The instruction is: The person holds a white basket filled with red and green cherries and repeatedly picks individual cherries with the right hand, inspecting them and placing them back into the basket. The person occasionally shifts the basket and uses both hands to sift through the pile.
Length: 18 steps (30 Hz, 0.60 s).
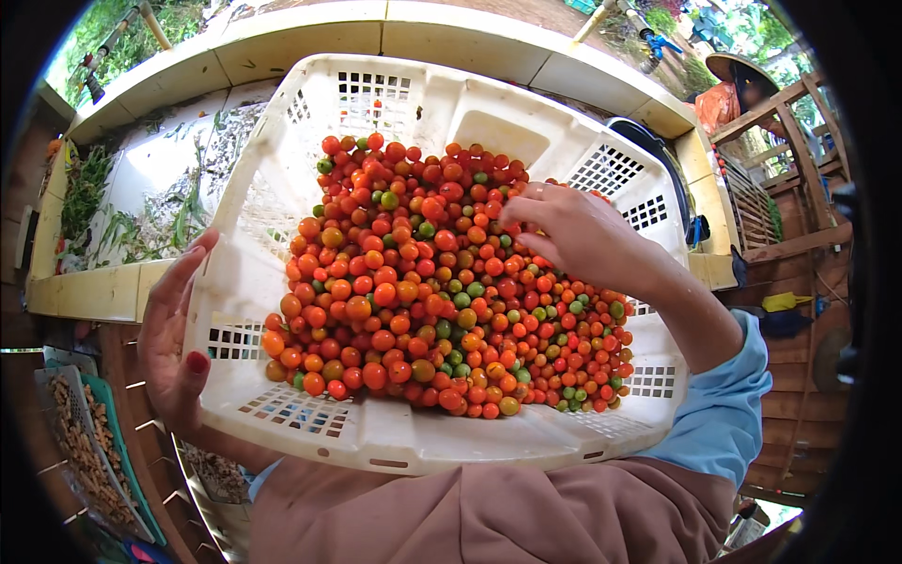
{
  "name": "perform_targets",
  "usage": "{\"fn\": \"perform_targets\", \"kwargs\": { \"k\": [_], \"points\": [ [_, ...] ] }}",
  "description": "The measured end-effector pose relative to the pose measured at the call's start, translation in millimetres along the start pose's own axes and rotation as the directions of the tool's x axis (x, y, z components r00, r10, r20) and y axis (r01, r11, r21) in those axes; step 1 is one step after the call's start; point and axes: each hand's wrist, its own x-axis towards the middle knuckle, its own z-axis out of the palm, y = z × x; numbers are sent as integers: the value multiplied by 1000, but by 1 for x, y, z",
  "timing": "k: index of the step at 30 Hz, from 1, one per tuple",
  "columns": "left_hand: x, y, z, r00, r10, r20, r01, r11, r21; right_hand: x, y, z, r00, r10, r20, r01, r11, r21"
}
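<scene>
A white plastic crate (373, 451) with slotted sides rests against my front, tilted towards me. Red, orange and green cherry tomatoes (423, 282) lie heaped across its floor. My left hand (176, 338) grips the crate's left rim, fingers outside and thumb near the edge. Inside, at the upper right of the heap, my right hand (564, 229) has its fingers bent down among the tomatoes; whether they hold one is hidden.
Beyond the crate runs a tiled basin wall (458, 49), with leaf scraps (88, 183) inside at left. A blue-handled tap (655, 46) stands behind. At far right, a person in a hat (729, 92) is near a wooden railing (803, 155). Trays of brownish pieces (88, 451) are at lower left.
</scene>
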Motion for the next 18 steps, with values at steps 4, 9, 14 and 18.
{"fn": "perform_targets", "kwargs": {
  "k": [4,9,14,18],
  "points": [
    [1,-2,-6,998,64,0,-64,996,54,36,-22,25,959,-274,-72,276,961,25],
    [-1,-4,-10,997,71,42,-73,995,64,57,-61,71,811,-575,-102,584,806,100],
    [-1,-6,-8,998,58,-38,-59,998,-23,51,-83,79,714,-697,71,678,713,176],
    [0,-5,-12,998,62,-20,-62,998,14,25,-73,61,724,-631,279,605,775,183]
  ]
}}
